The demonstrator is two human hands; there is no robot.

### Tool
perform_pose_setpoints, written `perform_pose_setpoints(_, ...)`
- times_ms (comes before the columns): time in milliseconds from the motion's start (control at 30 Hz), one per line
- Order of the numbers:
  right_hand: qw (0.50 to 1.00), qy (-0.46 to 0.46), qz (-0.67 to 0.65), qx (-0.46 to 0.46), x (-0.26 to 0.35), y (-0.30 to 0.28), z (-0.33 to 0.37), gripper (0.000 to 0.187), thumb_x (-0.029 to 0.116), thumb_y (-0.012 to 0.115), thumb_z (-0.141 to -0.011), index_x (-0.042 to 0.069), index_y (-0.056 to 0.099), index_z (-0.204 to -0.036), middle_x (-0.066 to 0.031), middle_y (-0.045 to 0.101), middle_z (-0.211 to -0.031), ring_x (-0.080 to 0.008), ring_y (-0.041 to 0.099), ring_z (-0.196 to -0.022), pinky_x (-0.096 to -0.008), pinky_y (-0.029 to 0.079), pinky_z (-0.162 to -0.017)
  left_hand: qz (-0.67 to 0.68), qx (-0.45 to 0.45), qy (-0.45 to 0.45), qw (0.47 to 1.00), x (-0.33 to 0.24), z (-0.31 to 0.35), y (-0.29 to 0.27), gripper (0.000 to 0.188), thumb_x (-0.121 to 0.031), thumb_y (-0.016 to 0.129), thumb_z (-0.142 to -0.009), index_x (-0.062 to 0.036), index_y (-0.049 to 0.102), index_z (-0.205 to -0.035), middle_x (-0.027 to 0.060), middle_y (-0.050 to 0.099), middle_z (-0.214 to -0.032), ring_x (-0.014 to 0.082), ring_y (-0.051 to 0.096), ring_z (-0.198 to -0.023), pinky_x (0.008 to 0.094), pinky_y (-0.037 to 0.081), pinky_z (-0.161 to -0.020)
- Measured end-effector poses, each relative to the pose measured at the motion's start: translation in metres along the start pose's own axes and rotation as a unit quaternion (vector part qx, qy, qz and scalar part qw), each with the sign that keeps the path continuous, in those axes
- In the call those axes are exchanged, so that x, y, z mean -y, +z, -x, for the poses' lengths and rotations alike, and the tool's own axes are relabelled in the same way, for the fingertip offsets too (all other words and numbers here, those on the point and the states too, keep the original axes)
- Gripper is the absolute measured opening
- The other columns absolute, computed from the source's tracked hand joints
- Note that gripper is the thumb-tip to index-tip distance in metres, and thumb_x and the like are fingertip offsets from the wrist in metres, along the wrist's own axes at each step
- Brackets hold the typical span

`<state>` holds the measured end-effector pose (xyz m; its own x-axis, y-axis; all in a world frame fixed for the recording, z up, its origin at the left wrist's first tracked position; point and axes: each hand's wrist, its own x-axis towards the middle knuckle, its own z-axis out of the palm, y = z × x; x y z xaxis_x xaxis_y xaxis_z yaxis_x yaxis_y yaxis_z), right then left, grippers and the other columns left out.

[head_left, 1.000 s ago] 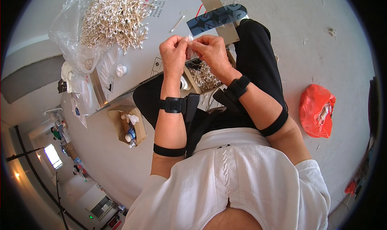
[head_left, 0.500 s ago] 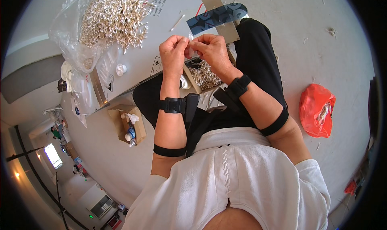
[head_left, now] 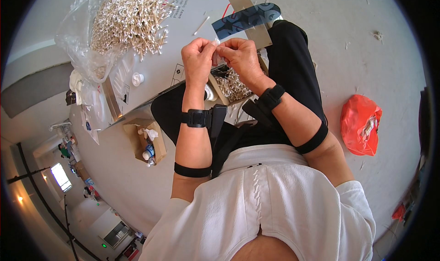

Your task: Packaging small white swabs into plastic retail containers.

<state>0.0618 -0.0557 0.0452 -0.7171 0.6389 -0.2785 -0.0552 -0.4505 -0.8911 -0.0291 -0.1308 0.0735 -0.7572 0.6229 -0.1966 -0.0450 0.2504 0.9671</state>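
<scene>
Nearest the body, between the black-trousered knees and at five o'clock from the hands, an open brown cardboard box (head_left: 219, 90) holds a jumble of white-tipped wooden cotton swabs (head_left: 234, 88). Just above it, the left hand (head_left: 197, 57) and the right hand (head_left: 241, 58) meet, the fingers of each pinched closed on a small piece of thin clear plastic (head_left: 217, 41). The handling of this plastic looks unfinished, since both hands are on it; whether it is open, sealed or filled cannot be told. Beyond them, on the pale grey desk (head_left: 158, 78), a single swab (head_left: 201, 26) lies at eleven o'clock, and a dark blue patterned strip (head_left: 247, 20) lies at one o'clock. A small round white plastic cup-like piece (head_left: 137, 79) sits at eight o'clock. Farther off, at ten o'clock, a large loose heap of swabs (head_left: 128, 23) lies beside a crumpled clear plastic bag (head_left: 82, 55). Judging by that heap, most swabs appear unsorted, though how many are dealt with is unclear.
</scene>
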Motion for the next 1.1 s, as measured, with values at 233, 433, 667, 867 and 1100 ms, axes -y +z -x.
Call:
perform_pose_setpoints(233, 1.000, 0.006, -0.011, -0.004, 0.001, -0.001, -0.001, 0.011, 0.005, 0.066, -0.077, -0.005, 0.064, -0.072, -0.0046, 0.060, -0.063, -0.0076, 0.052, -0.057, -0.0223, 0.042, -0.051, 0.021, -0.006, 0.001, 1.000, 0.002, 0.001, 0.001, 0.014, -0.004, 0.058, -0.083, 0.0042, 0.058, -0.072, 0.0024, 0.054, -0.057, 0.0074, 0.047, -0.047, 0.0218, 0.038, -0.043)
perform_pose_setpoints(433, 1.000, 0.008, -0.017, -0.003, 0.001, -0.002, -0.001, 0.011, 0.005, 0.066, -0.077, -0.005, 0.064, -0.072, -0.0043, 0.060, -0.063, -0.0076, 0.052, -0.056, -0.0223, 0.042, -0.050, 0.028, 0.009, 0.009, 1.000, 0.003, 0.005, -0.002, 0.011, -0.002, 0.056, -0.085, 0.0043, 0.059, -0.076, 0.0037, 0.056, -0.060, 0.0088, 0.049, -0.049, 0.0229, 0.040, -0.046)
perform_pose_setpoints(667, 0.999, 0.027, -0.040, -0.010, 0.001, -0.002, -0.002, 0.013, 0.006, 0.065, -0.078, -0.006, 0.063, -0.072, -0.0047, 0.059, -0.062, -0.0075, 0.051, -0.054, -0.0223, 0.040, -0.048, -0.003, 0.008, 0.007, 1.000, 0.005, 0.005, -0.003, 0.007, 0.002, 0.055, -0.084, 0.0051, 0.061, -0.084, 0.0051, 0.059, -0.065, 0.0097, 0.052, -0.052, 0.0229, 0.043, -0.049)
perform_pose_setpoints(867, 0.998, 0.039, -0.050, -0.009, 0.006, -0.002, -0.003, 0.017, 0.009, 0.066, -0.079, -0.005, 0.063, -0.071, -0.0052, 0.059, -0.061, -0.0076, 0.051, -0.053, -0.0228, 0.040, -0.047, -0.008, 0.020, 0.014, 1.000, 0.000, 0.008, -0.002, 0.009, 0.005, 0.054, -0.081, 0.0055, 0.061, -0.085, 0.0055, 0.060, -0.068, 0.0104, 0.055, -0.055, 0.0224, 0.045, -0.053)
perform_pose_setpoints(1100, 0.998, -0.010, 0.054, -0.011, 0.001, 0.000, -0.009, 0.020, 0.013, 0.072, -0.075, -0.004, 0.063, -0.070, -0.0059, 0.061, -0.062, -0.0079, 0.054, -0.056, -0.0243, 0.045, -0.049, -0.023, -0.005, 0.059, 0.998, 0.003, 0.016, 0.005, 0.015, 0.008, 0.057, -0.071, 0.0042, 0.061, -0.085, 0.0036, 0.061, -0.072, 0.0079, 0.056, -0.064, 0.0218, 0.049, -0.061)
